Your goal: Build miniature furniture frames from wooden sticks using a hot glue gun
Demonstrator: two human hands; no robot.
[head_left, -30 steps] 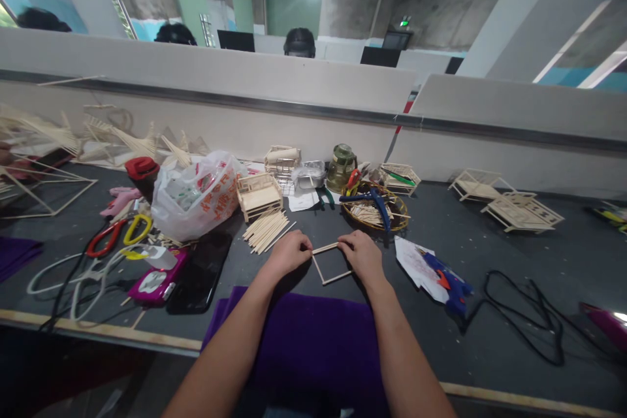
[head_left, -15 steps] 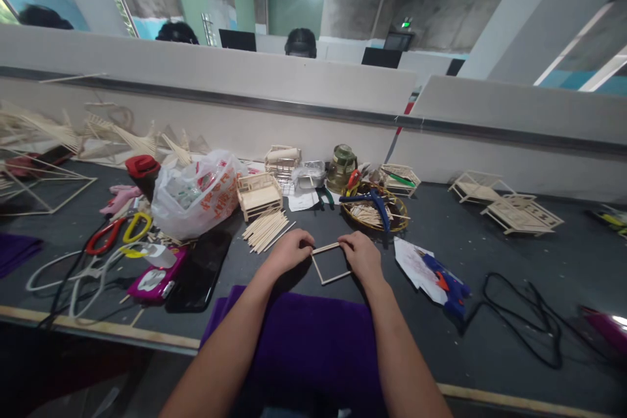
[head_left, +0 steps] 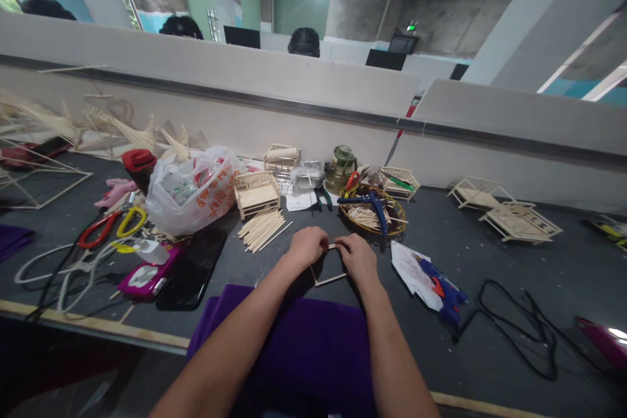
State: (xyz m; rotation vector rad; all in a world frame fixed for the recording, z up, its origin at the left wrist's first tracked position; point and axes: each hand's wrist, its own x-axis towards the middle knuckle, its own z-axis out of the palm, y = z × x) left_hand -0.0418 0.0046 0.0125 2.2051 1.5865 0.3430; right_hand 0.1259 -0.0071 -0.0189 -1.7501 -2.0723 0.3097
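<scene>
A small square frame of thin wooden sticks (head_left: 331, 280) lies on the dark table, partly covered by my hands. My left hand (head_left: 308, 246) is closed at the frame's far side, its fingertips on the far stick. Close beside it, my right hand (head_left: 358, 256) pinches the same far stick near the right corner. Only a short bit of that stick shows between the fingers. Below the frame a folded purple cloth (head_left: 313, 346) lies under my forearms. Left of my hands is a pile of loose wooden sticks (head_left: 262, 230).
Right of my hands lie a blue glue gun (head_left: 445, 294) on white paper and its black cord (head_left: 533, 320). Behind stand a basket (head_left: 373, 227) of sticks, a glass jar (head_left: 341, 168) and stick models (head_left: 520, 221). To the left are a plastic bag (head_left: 191, 192) and a black phone (head_left: 191, 274).
My left hand has slid right along the far stick, from the left corner toward my right hand. My right hand has stayed by the right corner. The view has shifted slightly.
</scene>
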